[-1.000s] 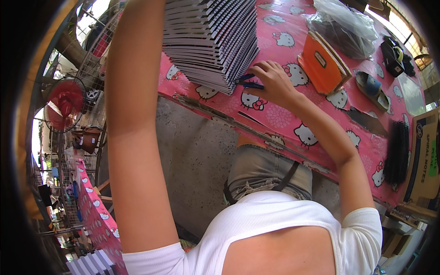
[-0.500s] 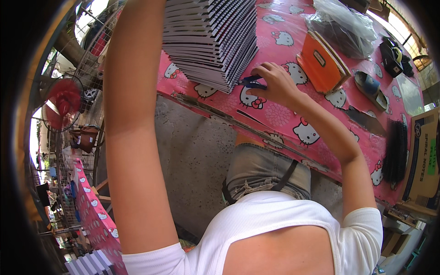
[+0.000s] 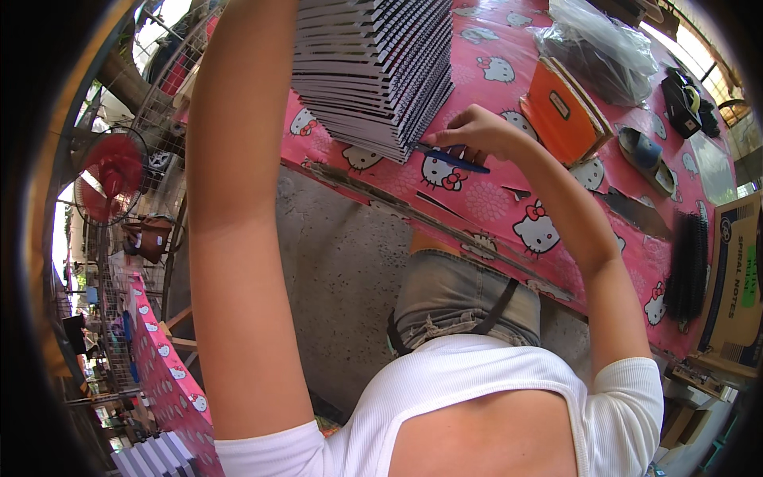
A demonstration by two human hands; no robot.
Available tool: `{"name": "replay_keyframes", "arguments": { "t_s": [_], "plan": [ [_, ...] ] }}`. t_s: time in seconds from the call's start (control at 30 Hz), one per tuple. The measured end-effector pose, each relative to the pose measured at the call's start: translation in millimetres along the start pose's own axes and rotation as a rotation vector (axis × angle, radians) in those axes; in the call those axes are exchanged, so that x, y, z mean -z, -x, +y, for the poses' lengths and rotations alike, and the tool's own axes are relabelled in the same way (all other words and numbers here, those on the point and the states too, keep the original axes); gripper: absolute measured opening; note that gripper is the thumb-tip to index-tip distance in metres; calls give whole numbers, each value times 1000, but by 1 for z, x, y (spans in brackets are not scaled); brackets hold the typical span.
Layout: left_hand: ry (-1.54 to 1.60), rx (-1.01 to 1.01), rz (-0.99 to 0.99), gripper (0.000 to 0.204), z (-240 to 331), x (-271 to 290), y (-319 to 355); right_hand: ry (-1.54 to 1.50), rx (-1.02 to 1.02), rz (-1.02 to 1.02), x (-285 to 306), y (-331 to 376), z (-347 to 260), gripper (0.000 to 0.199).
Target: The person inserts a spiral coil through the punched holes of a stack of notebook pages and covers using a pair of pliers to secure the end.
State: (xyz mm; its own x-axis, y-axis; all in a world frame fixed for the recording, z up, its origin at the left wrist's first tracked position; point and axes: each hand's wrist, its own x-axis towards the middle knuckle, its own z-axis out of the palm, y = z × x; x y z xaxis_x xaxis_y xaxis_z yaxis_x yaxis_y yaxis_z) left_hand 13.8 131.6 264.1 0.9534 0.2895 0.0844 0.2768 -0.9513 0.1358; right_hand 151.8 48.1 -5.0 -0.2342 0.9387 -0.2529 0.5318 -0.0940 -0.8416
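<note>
A tall stack of spiral notebooks [image 3: 366, 87] stands at the table's near edge, black wire coils along its right side. My right hand [image 3: 485, 131] is closed on blue-handled pliers [image 3: 457, 160]. Their dark jaws meet the lowest coils at the stack's near right corner; whether they grip a wire is too small to tell. My left forearm [image 3: 238, 159] reaches up past the stack's left side, and that hand lies beyond the upper edge of the picture.
On the pink patterned table [image 3: 485, 203] sit an orange box-like item [image 3: 556, 111], a clear plastic bag [image 3: 596, 56], a slipper [image 3: 645, 159] and a bundle of black coils [image 3: 686, 266]. A cardboard box [image 3: 731, 278] stands at the right; a red fan [image 3: 110, 176] is at the left.
The handles of the pliers have swung outward to the right, and my right hand has shifted slightly with them. The jaws stay at the stack's bottom corner.
</note>
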Motion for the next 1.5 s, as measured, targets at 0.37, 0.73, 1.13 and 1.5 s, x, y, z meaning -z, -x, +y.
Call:
{"name": "replay_keyframes", "arguments": {
  "t_s": [0.37, 0.73, 1.13, 1.5],
  "plan": [
    [-48, -29, -11, 28, -8, -1, 0, 611, 617, 521, -26, 14, 36, 42],
    [27, 58, 17, 31, -9, -3, 4, 342, 341, 165, -7, 2, -1, 36],
    [56, 65, 44, 31, -7, -6, 5, 581, 473, 377, -34, 15, 24, 48],
    [6, 113, -4, 31, -4, -3, 2, 341, 309, 124, -17, 3, 12, 36]
  ]
}}
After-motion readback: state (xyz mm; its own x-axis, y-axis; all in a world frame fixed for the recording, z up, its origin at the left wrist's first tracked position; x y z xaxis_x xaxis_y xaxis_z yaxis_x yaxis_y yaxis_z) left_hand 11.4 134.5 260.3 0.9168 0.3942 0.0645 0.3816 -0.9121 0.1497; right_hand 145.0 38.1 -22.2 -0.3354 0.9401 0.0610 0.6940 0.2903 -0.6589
